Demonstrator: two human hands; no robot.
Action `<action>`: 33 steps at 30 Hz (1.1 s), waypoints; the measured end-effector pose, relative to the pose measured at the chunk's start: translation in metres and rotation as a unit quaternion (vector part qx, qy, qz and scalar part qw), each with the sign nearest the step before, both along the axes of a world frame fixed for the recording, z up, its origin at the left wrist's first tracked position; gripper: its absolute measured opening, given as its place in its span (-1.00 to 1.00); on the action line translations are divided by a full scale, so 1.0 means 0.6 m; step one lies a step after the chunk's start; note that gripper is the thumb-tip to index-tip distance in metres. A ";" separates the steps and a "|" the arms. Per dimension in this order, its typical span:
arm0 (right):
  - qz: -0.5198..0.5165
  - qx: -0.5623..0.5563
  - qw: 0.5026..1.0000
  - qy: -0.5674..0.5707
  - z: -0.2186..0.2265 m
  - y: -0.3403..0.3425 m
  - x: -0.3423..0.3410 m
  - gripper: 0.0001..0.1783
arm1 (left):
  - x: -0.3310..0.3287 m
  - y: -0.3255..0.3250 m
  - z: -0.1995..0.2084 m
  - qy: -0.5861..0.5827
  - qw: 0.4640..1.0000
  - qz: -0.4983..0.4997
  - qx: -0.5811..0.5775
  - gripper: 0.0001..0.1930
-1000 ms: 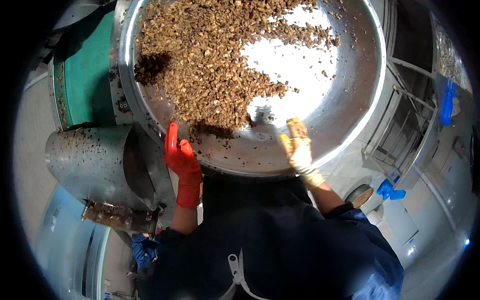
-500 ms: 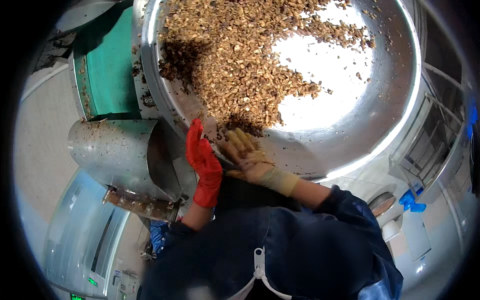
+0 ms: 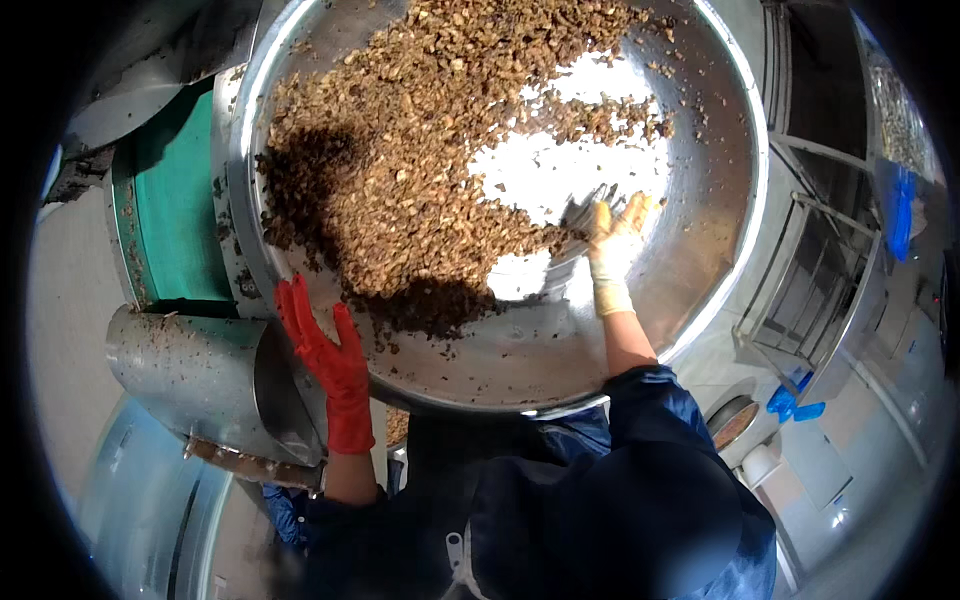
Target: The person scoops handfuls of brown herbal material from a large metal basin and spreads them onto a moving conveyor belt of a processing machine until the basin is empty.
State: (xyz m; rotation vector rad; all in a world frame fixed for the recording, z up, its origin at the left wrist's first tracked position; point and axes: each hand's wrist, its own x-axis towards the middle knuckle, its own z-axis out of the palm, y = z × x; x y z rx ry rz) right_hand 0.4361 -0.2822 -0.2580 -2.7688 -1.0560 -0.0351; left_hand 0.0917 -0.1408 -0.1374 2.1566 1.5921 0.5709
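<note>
A wide round metal pan (image 3: pixel 697 250) holds a spread of small brown and tan chunks (image 3: pixel 420 150), heaped mostly in its left and far parts. My left hand (image 3: pixel 335 360), in a red rubber glove, is at the pan's near left rim, fingers stretched upward and thumb apart, holding nothing. Inside the pan on the right, my right hand (image 3: pixel 618 245) wears a pale yellowish glove with stained fingertips. Its fingers are spread at the bright bare metal, just right of the chunks' edge. Whether the palm touches the metal I cannot tell.
Left of the pan runs a green conveyor belt (image 3: pixel 180 200) with metal sides. A curved metal chute (image 3: pixel 200 365), speckled with crumbs, stands below it. On the right are a metal rack (image 3: pixel 815 270) and blue items (image 3: pixel 795 400) near the floor.
My right hand has moved from beside the left hand at the near rim out to the pan's right side. My left hand has spread its fingers. The whole view has shifted.
</note>
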 end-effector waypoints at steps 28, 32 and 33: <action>-0.152 0.265 0.950 0.063 -0.136 0.184 0.238 -0.18 | 0.041 0.004 -0.009 0.188 0.982 -0.033 0.019 -0.43; -0.009 0.209 0.951 0.227 -0.082 0.402 0.140 -0.16 | 0.028 0.003 -0.017 0.197 0.979 -0.029 0.039 -0.42; 0.004 0.287 0.918 0.274 -0.090 0.420 0.106 -0.16 | 0.041 0.008 -0.016 0.200 0.978 -0.033 0.041 -0.43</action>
